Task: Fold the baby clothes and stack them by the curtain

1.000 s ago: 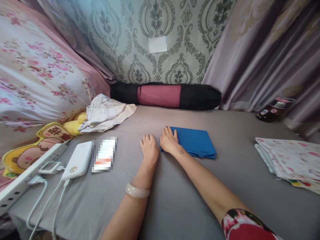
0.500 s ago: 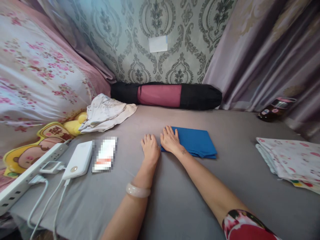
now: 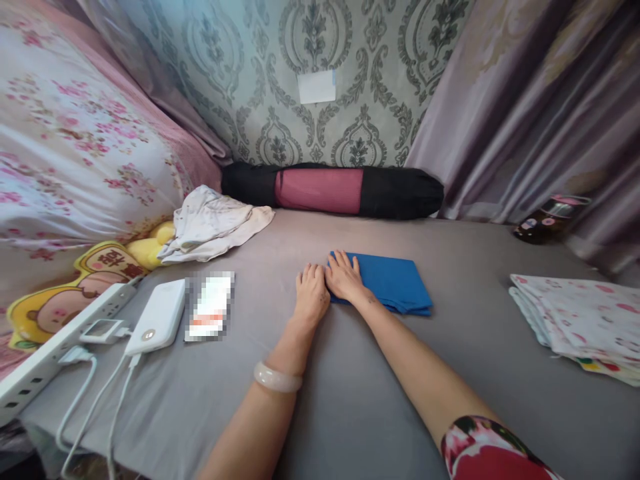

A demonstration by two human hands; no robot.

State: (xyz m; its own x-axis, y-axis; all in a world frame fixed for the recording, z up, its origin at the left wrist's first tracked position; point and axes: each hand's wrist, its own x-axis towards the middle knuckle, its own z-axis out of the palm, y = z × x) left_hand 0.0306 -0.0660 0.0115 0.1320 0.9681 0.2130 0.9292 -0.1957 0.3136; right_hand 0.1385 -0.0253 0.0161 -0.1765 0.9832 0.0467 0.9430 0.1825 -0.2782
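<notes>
A folded blue cloth (image 3: 393, 283) lies flat on the grey bed sheet (image 3: 350, 387). My right hand (image 3: 346, 278) rests palm down on the cloth's left end, fingers spread. Beside it, my left hand (image 3: 311, 294) lies flat on the sheet, touching the right hand and the cloth's left edge. A pale bangle (image 3: 277, 377) circles my left wrist. Neither hand grips anything.
A white power bank (image 3: 156, 317), a blurred phone (image 3: 209, 306) and a power strip (image 3: 55, 347) with cables lie at the left. A crumpled cream garment (image 3: 213, 223) and a black-and-red bolster (image 3: 333, 190) sit behind. Folded floral cloths (image 3: 580, 317) lie at the right, a dark bottle (image 3: 547, 219) beyond.
My left hand has slid right across the sheet until it meets my right hand at the cloth's edge. The right hand has shifted slightly right on the cloth.
</notes>
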